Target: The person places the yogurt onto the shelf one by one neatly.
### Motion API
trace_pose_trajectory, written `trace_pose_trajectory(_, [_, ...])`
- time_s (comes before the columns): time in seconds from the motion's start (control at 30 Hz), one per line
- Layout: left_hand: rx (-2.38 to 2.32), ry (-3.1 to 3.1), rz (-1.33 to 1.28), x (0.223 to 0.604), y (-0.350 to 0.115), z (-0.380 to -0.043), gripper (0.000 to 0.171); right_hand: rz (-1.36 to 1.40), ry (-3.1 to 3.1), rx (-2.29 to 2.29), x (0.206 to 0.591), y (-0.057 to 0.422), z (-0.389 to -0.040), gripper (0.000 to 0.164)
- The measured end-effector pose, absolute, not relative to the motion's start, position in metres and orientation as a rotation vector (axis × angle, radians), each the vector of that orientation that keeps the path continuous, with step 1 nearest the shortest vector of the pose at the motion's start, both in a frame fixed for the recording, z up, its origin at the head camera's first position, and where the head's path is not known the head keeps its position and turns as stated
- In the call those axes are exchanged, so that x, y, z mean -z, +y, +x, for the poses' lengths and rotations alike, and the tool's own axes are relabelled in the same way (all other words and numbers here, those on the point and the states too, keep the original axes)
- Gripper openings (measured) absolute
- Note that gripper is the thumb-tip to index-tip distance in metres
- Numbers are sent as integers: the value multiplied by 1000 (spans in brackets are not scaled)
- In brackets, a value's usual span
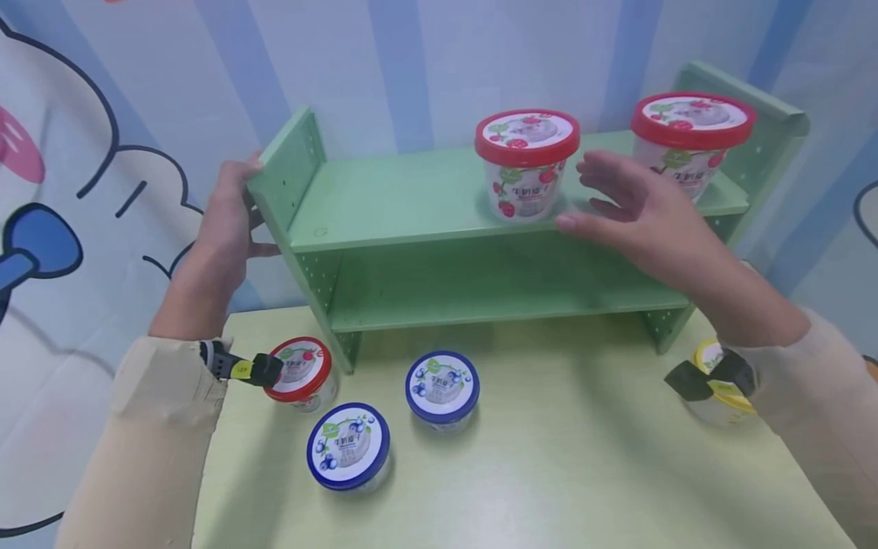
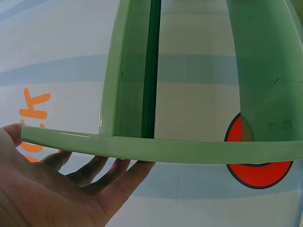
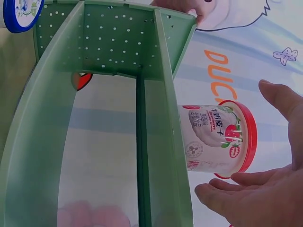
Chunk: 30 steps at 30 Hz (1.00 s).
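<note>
A light green two-tier shelf (image 1: 411, 187) stands on the table, and my left hand (image 1: 229, 210) holds its left side panel near the top. In the left wrist view the left hand (image 2: 71, 184) has fingertips against the panel's outer face and one digit at its edge. On the upper board sits a red-lided ice cream tub (image 1: 527, 164) with strawberry pictures. Just right of it is my right hand (image 1: 645, 210), thumb and fingers spread, nothing gripped. A second red-lidded tub (image 1: 691, 141) stands behind that hand at the board's right end, partly hidden.
On the pale table (image 1: 521, 473) stand two blue-lidded tubs (image 1: 348, 446), a red-lidded tub (image 1: 300, 370) by the shelf's left foot, and a yellow-lidded tub (image 1: 720, 412) partly behind the right wrist strap. A patterned backdrop (image 1: 453, 69) hangs behind the shelf.
</note>
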<state>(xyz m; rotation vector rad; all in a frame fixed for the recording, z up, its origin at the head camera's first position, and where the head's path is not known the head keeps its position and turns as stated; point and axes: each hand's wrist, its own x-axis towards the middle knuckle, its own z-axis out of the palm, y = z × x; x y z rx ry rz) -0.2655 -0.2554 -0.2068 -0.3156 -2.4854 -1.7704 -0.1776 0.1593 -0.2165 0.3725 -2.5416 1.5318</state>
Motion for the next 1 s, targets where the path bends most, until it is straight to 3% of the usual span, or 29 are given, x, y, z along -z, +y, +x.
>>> trace_pose_trajectory(0.27, [1774,-2476,-324,206,-254,-264,54,367,-2482,-1566,219,161,-169,77])
trace_pose_trajectory(0.43, [1784,-2468,-323,206,-254,-264,54,409,-2407,-1621,224,163,-165,65])
trace_pose_trajectory(0.7, [1800,-2467,-317,206,-254,-264,54,614,-2197,-1849,233,169,-157,50])
trace_pose_trajectory(1.0, [1804,-2465,-322,206,-254,-264,53,845,-2340,-1691,245,185,-152,47])
